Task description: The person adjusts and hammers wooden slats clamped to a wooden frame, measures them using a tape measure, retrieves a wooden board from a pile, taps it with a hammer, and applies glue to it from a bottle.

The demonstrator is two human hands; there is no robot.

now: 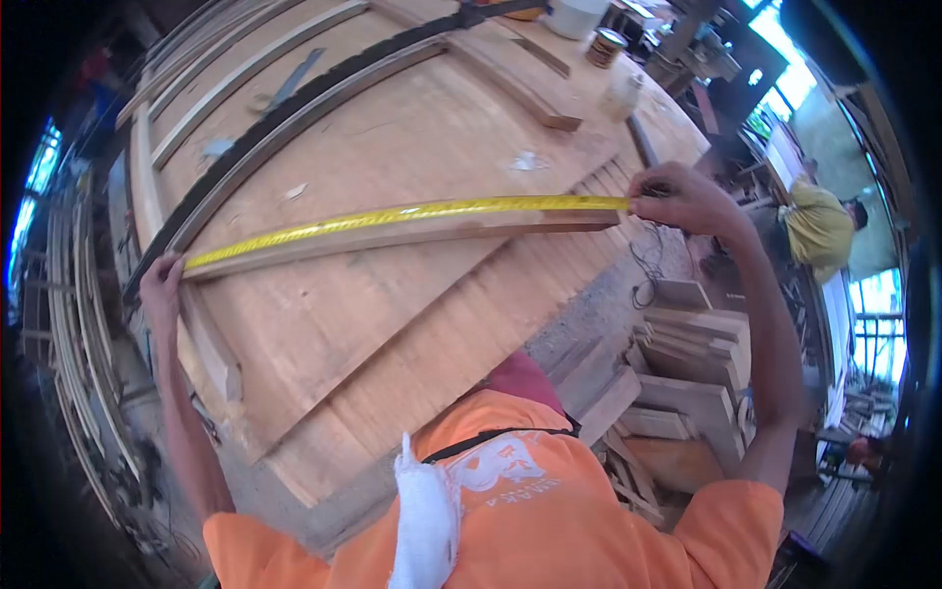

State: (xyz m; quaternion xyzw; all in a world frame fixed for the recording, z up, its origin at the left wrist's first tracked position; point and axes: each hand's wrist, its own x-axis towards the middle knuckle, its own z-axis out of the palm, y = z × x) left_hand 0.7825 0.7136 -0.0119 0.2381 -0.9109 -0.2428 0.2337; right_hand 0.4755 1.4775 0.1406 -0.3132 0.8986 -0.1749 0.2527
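Note:
A yellow measuring tape is stretched along a long wooden bar over the plywood table. At the tape's left end, my left hand is closed, its fingers pinching the tape near the frame's corner. My right hand grips the tape's other end, just beyond the bar's right end. The bar belongs to a wooden frame whose curved long side has a dark edge. A shorter wooden piece extends from the left corner towards me.
Another wooden piece lies farther back. A can and a white bucket stand at the far edge. Cut boards are stacked on the floor at right. A person in a yellow shirt is at the far right.

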